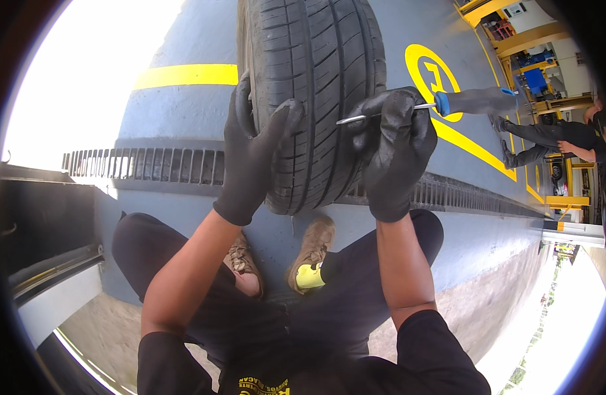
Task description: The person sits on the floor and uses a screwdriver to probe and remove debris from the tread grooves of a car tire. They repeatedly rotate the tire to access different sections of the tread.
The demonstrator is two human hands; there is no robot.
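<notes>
A black car tire (319,72) stands upright on the floor before me, its grooved tread facing me. My left hand (249,155), in a black glove, grips the tire's left edge, with the fingers at the sidewall and the thumb along the tread. In my gloved right hand (398,148) is a screwdriver (477,102), pinched by its metal shaft. Its grey and blue handle sticks out to the right, and its pointed tip lies over the middle of the tread. Whether the tip touches the rubber I cannot tell.
A slotted drain grate (151,164) crosses the blue-grey floor beneath the tire. Yellow floor markings (474,148) lie to the right. Another person (573,138) stands farther off at the right, near yellow lift posts (569,201). My shoes (314,243) are just below the tire.
</notes>
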